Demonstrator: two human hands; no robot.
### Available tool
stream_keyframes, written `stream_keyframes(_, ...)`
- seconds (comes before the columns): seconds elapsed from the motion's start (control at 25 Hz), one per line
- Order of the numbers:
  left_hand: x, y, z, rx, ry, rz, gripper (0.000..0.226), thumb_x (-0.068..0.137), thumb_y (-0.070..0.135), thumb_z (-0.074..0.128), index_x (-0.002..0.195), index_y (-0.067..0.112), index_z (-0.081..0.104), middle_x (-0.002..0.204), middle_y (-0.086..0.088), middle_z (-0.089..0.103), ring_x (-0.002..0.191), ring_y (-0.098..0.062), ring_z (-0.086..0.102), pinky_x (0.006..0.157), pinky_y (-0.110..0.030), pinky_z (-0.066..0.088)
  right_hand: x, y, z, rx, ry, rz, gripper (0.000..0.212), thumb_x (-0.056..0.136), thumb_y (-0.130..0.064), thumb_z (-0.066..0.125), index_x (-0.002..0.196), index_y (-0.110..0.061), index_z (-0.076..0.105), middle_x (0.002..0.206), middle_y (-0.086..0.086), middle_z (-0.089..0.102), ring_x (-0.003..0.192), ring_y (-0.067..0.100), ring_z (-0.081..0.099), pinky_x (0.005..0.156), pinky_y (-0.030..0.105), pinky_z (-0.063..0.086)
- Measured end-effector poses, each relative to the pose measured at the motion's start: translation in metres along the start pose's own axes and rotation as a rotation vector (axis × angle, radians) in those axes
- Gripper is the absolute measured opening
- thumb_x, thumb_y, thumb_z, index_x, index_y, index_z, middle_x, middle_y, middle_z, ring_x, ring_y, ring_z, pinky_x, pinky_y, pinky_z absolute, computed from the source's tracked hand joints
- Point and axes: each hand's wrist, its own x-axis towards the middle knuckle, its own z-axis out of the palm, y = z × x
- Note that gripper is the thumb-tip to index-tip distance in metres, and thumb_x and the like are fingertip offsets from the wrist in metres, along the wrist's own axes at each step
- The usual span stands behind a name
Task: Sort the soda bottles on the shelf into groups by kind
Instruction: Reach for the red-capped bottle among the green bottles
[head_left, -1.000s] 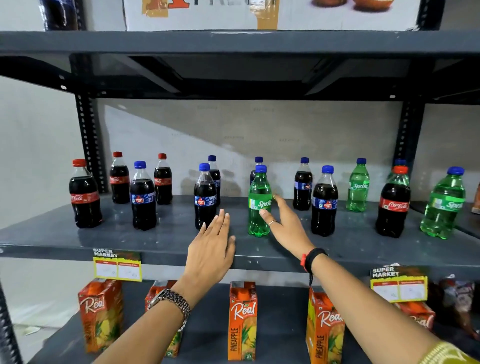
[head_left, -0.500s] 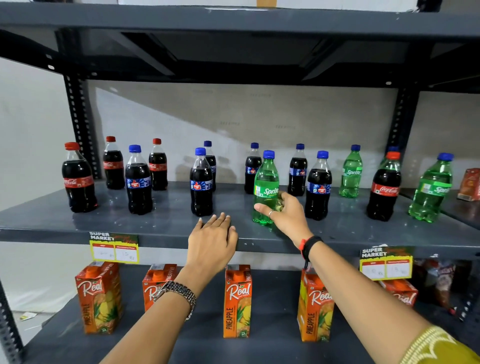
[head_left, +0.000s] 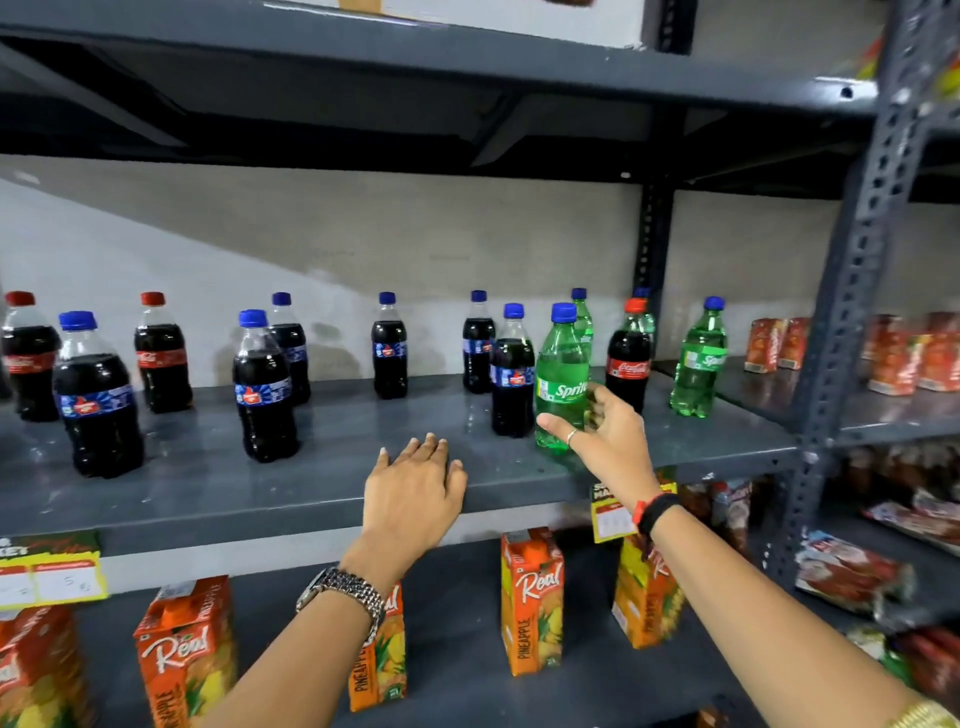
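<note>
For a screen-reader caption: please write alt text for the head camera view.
A person's right hand grips a green Sprite bottle on a grey metal shelf, while the left hand rests flat on the shelf's front edge. Dark cola bottles and more Sprite stand scattered along the shelf; orange juice cartons sit below.

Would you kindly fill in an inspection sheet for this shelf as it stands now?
Surface: grey metal shelf, bottles scattered.
Job's things: Sprite bottle at the front; more green bottles right; red-capped cola between them; blue-capped colas and red-capped colas mixed on the left.
Clutter: nothing seen.
Hands: right hand around the Sprite bottle; left hand flat on the shelf edge.
Cables: nothing seen.
Surroundings: juice cartons below; red packets on the neighbouring shelf.
</note>
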Motion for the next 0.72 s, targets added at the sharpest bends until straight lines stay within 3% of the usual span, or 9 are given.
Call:
stream_keyframes(0.08,0.001,0.003,0.004,-0.001,0.021,-0.014,0.05,0.094,0.035,0.024,0.137,0.016,0.041,0.149,0.0,0.039,0.138,-0.015,0.032,0.114,-0.04,0.021,0.011,0.008,-0.011,-0.04,0.025,0.019,0.072,0.063,-0.04,0.08,0.122,-0.01,0.053,0.114,0.005,0.066,0.106,0.019,0.062,0.093,0.038,0.05)
stream_keyframes(0.16,0.0,0.001,0.007,0.003,0.047,-0.028,0.049,0.094,0.035,0.025,0.137,0.018,0.043,0.147,0.002,0.041,0.137,-0.013,0.033,0.113,-0.038,0.022,0.022,0.013,-0.015,-0.048,0.055,0.028,0.053,0.066,-0.033,0.08,0.11,-0.012,0.058,0.101,0.001,0.068,0.099,0.019,0.065,0.087,0.035,0.052)
stream_keyframes(0.24,-0.002,-0.001,0.007,0.014,0.06,-0.033,0.049,0.093,0.036,0.026,0.136,0.02,0.044,0.146,0.003,0.042,0.137,-0.012,0.034,0.113,-0.037,0.023,0.031,0.016,-0.015,-0.032,0.076,0.055,0.046,0.069,-0.029,0.079,0.107,-0.014,0.058,0.093,-0.002,0.066,0.093,0.018,0.065,0.079,0.026,0.049)
stream_keyframes(0.36,-0.002,0.001,0.006,0.008,0.075,-0.04,0.047,0.093,0.035,0.028,0.134,0.02,0.047,0.144,0.004,0.045,0.135,-0.011,0.036,0.113,-0.036,0.024,0.037,0.019,-0.011,-0.068,0.101,0.069,0.053,0.067,-0.028,0.081,0.111,-0.011,0.056,0.09,-0.005,0.061,0.084,0.013,0.06,0.065,0.002,0.04)
stream_keyframes(0.4,-0.003,0.001,0.006,0.008,0.084,-0.043,0.047,0.093,0.035,0.028,0.133,0.02,0.048,0.144,0.004,0.046,0.135,-0.011,0.037,0.113,-0.035,0.025,0.036,0.02,-0.01,-0.062,0.124,0.06,0.055,0.065,-0.028,0.082,0.111,-0.011,0.056,0.092,-0.004,0.06,0.084,0.014,0.06,0.062,0.0,0.038)
stream_keyframes(0.44,-0.003,0.001,0.006,0.007,0.095,-0.044,0.046,0.094,0.034,0.029,0.132,0.019,0.049,0.143,0.003,0.047,0.134,-0.012,0.038,0.113,-0.036,0.026,0.034,0.02,-0.009,-0.061,0.159,0.035,0.057,0.064,-0.031,0.082,0.11,-0.011,0.055,0.096,-0.001,0.059,0.088,0.015,0.059,0.066,0.001,0.038)
stream_keyframes(0.56,-0.005,0.0,0.006,0.012,0.108,-0.05,0.047,0.093,0.035,0.028,0.131,0.019,0.051,0.141,0.003,0.05,0.133,-0.013,0.041,0.112,-0.036,0.028,0.027,0.02,-0.011,-0.111,0.421,-0.124,0.057,0.068,-0.048,0.073,0.109,-0.016,0.05,0.11,0.003,0.048,0.098,0.016,0.05,0.083,0.026,0.042)
stream_keyframes(0.64,-0.005,0.002,0.005,0.015,0.112,-0.054,0.053,0.09,0.037,0.022,0.129,0.019,0.053,0.139,0.002,0.052,0.131,-0.013,0.043,0.111,-0.036,0.031,0.034,0.02,-0.02,-0.123,0.591,-0.173,0.048,0.073,-0.038,0.069,0.108,-0.014,0.047,0.11,0.005,0.047,0.101,0.022,0.049,0.086,0.037,0.043)
stream_keyframes(0.72,-0.006,0.003,0.004,0.016,0.122,-0.058,0.056,0.087,0.037,0.02,0.127,0.019,0.055,0.137,0.001,0.053,0.13,-0.014,0.045,0.11,-0.037,0.032,0.05,0.024,-0.03,-0.203,0.535,-0.024,0.056,0.071,-0.021,0.072,0.116,-0.006,0.044,0.118,0.014,0.047,0.11,0.031,0.048,0.093,0.043,0.041)
